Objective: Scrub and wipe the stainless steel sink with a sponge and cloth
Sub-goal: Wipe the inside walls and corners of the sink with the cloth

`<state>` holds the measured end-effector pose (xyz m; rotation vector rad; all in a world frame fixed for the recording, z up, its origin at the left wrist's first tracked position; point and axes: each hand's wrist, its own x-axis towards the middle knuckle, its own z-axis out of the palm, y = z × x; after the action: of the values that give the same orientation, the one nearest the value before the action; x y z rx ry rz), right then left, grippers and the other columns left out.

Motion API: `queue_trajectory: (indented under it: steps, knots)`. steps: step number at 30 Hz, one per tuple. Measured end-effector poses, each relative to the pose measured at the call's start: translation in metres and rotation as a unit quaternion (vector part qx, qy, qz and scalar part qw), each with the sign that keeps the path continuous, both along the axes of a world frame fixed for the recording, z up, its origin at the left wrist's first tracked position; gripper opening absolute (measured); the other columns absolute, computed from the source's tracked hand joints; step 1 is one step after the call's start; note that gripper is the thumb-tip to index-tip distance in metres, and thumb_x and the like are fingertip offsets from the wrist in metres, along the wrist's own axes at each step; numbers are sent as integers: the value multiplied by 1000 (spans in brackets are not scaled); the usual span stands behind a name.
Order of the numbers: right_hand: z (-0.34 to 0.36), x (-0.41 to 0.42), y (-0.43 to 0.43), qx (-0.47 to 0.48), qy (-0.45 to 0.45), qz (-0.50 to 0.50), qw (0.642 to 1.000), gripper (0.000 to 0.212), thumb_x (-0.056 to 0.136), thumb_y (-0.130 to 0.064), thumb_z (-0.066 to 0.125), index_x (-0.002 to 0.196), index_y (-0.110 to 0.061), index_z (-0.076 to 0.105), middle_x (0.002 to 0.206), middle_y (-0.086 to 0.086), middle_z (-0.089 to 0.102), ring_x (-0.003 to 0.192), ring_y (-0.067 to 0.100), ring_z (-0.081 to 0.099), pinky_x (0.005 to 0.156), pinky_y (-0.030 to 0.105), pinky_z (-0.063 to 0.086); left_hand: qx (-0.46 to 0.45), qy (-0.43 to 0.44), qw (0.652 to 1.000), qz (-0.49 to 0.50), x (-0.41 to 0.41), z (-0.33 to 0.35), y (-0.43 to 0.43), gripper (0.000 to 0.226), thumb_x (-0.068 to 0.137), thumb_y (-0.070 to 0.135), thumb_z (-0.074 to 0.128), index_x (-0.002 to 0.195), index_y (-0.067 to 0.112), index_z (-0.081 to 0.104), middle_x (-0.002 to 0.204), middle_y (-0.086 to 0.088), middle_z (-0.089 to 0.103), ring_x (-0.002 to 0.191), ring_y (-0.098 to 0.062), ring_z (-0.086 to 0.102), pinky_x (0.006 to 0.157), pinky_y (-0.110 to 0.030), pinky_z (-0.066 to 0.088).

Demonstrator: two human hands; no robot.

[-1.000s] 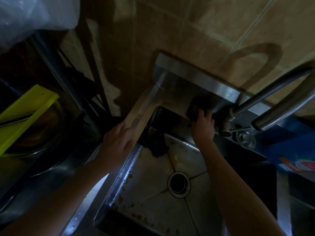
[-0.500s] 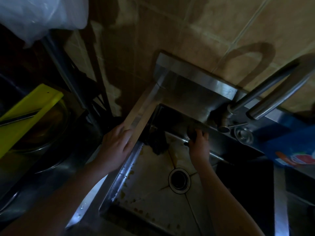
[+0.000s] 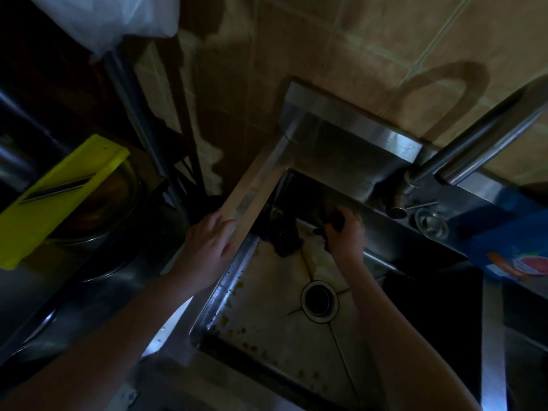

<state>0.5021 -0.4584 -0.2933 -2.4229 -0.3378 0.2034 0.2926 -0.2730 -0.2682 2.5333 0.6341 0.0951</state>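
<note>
The stainless steel sink (image 3: 275,318) fills the middle of the dim head view, with brown stains on its floor and a round drain (image 3: 319,301). My right hand (image 3: 345,232) is down inside the basin at the far wall, fingers closed on a dark sponge (image 3: 333,216). My left hand (image 3: 209,247) rests flat on the sink's left rim (image 3: 249,197), fingers spread, holding nothing. A dark crumpled cloth (image 3: 283,235) lies in the far left corner of the basin, just left of my right hand.
A curved steel faucet (image 3: 474,146) rises at the right over its base (image 3: 398,203). A blue packet (image 3: 516,250) sits at the right edge. At left a yellow slicer (image 3: 59,194) lies across a glass bowl (image 3: 112,209). Tiled wall (image 3: 355,54) behind.
My right hand with the sponge has come down from the sink's back ledge into the basin and shifted left toward the cloth. My left hand stayed on the rim.
</note>
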Motion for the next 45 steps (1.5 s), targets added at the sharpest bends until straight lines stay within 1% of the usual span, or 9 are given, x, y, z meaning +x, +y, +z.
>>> queue_trajectory:
  steps: [6, 13, 17, 24, 29, 32, 37, 41, 45]
  knots:
    - [-23, -33, 42, 144, 166, -51, 974, 40, 80, 0, 66, 118, -7, 61, 112, 15, 65, 100, 25, 61, 84, 31, 49, -2, 31, 999, 12, -15, -1, 3, 48, 86, 16, 58, 132, 25, 47, 146, -11, 34, 130, -33, 39, 102, -51, 33]
    - [-45, -51, 80, 243, 241, -135, 930, 37, 79, -1, 67, 115, -8, 61, 112, 16, 65, 105, 30, 62, 95, 44, 51, 17, 40, 999, 9, -45, -8, 6, 60, 85, 23, 53, 136, 42, 27, 147, -7, 35, 135, -27, 32, 103, -53, 29]
    - [-47, -55, 104, 274, 263, -135, 915, 40, 86, -5, 63, 125, -9, 55, 119, 12, 62, 110, 28, 60, 95, 40, 51, 24, 59, 998, 26, -57, -18, 5, 51, 86, 30, 46, 136, 27, 42, 147, -5, 36, 135, -23, 32, 103, -46, 28]
    - [-52, -91, 98, 258, 338, -137, 895, 30, 88, -15, 63, 118, -9, 58, 117, 12, 64, 108, 27, 62, 95, 45, 51, 5, 55, 998, 29, -64, -21, -4, 57, 87, 27, 49, 142, 29, 32, 153, 0, 26, 138, -21, 29, 105, -43, 24]
    - [-60, -151, 69, 188, 399, -78, 894, 14, 84, -21, 68, 96, -20, 60, 95, 11, 66, 78, 21, 67, 60, 31, 55, -7, 50, 998, 35, -62, -17, -2, 63, 85, 19, 64, 142, 24, 37, 153, -2, 29, 135, -23, 37, 104, -53, 33]
    - [-67, -185, 60, 161, 461, -76, 869, 24, 82, -19, 71, 103, -14, 60, 96, 14, 66, 88, 34, 68, 69, 48, 59, -8, 56, 998, 31, -58, -16, 0, 61, 84, 20, 65, 140, 21, 40, 150, -7, 34, 131, -28, 43, 102, -54, 36]
    - [-67, -177, 70, 208, 486, -139, 838, 32, 80, -6, 70, 110, -8, 60, 100, 20, 67, 87, 33, 67, 70, 44, 59, 32, 26, 999, 28, -44, -12, -4, 58, 83, 17, 66, 135, 26, 43, 146, -12, 39, 121, -35, 51, 95, -57, 42]
    - [-57, -114, 93, 244, 406, -141, 869, 22, 81, 0, 67, 102, -2, 62, 104, 24, 65, 93, 34, 65, 83, 44, 54, 49, 38, 998, 6, -17, -10, 3, 58, 85, 18, 62, 137, 29, 39, 151, -7, 30, 130, -29, 42, 100, -55, 38]
    - [-45, -34, 122, 290, 351, -161, 876, 40, 82, 1, 66, 121, 0, 58, 118, 23, 63, 109, 35, 60, 97, 47, 49, 52, 38, 998, -13, 7, -6, 15, 56, 83, 17, 50, 137, 27, 40, 152, -8, 29, 130, -30, 40, 100, -52, 37]
